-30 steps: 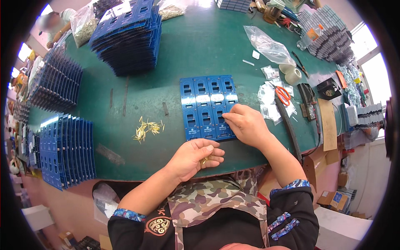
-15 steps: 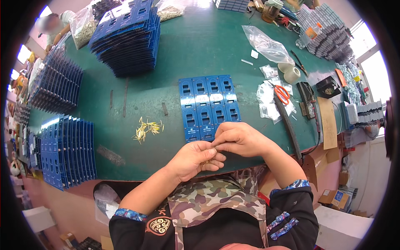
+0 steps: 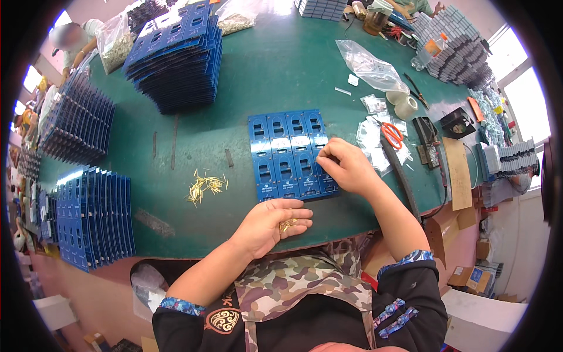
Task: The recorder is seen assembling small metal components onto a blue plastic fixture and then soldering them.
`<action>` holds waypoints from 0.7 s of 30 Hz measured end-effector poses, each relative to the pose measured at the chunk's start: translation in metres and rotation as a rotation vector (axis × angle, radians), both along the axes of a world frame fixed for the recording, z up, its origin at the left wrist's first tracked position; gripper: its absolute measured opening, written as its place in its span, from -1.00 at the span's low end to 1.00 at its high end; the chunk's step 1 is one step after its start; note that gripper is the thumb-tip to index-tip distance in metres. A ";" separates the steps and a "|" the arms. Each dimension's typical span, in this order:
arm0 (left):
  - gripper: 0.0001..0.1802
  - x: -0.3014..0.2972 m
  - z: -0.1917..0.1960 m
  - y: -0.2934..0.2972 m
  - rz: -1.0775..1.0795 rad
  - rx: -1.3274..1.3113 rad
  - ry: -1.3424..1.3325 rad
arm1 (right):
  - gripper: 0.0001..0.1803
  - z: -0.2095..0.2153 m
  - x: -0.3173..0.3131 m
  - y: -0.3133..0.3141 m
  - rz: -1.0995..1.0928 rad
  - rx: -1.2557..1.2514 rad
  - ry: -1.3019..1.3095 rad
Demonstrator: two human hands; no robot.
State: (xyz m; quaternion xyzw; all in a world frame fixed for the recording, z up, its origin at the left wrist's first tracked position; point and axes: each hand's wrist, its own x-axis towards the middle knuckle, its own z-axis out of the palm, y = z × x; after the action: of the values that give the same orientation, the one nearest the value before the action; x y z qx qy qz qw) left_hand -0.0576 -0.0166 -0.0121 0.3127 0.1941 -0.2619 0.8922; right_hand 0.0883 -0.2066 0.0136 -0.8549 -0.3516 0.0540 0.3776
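A blue circuit-board panel (image 3: 285,174) lies flat on the green table in front of me, with rows of rectangular cutouts. My right hand (image 3: 347,166) is over its right edge, thumb and fingertips pinched together. Whatever sits in that pinch is too small to make out. Just below the panel's near edge, my left hand (image 3: 264,227) is cupped, palm up, fingers curled around several small gold pins (image 3: 287,225). A loose pile of similar thin yellow-gold pins (image 3: 204,187) rests on the table left of the panel.
Tall stacks of blue boards (image 3: 176,64) stand at the far left, with more board stacks (image 3: 97,217) along the left edge. To the right are orange-handled scissors (image 3: 392,135), a dark bar (image 3: 402,176), tape rolls (image 3: 405,107), small plastic bags and a black fan (image 3: 457,122).
My right hand has parted from the left and moved up and right onto the panel's right edge. My left hand's fingers have loosened, showing the gold pins in the palm.
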 end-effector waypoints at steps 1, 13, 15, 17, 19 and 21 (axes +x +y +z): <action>-0.68 -0.001 -0.001 0.000 -0.007 0.011 -0.014 | -0.90 -0.001 0.002 0.001 0.002 0.001 -0.002; -0.77 -0.004 0.000 0.001 -0.044 0.042 -0.036 | -0.87 -0.001 0.002 0.008 0.074 -0.198 -0.121; -0.79 -0.004 0.001 0.001 -0.050 0.059 -0.031 | -0.89 0.000 -0.001 0.009 0.080 -0.205 -0.220; -0.80 -0.004 0.000 0.002 -0.058 0.062 -0.034 | -0.90 0.000 -0.004 0.013 0.095 -0.226 -0.270; -0.80 -0.003 0.000 0.002 -0.055 0.061 -0.033 | -0.90 0.000 -0.004 0.013 0.109 -0.247 -0.321; -0.80 -0.003 0.000 0.002 -0.053 0.060 -0.034 | -0.91 -0.002 -0.004 0.012 0.122 -0.270 -0.366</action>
State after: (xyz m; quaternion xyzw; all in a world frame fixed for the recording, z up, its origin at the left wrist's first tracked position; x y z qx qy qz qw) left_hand -0.0605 -0.0149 -0.0125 0.3488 0.1785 -0.2742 0.8782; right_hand 0.0848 -0.1943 0.0121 -0.8704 -0.4547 -0.0324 0.1858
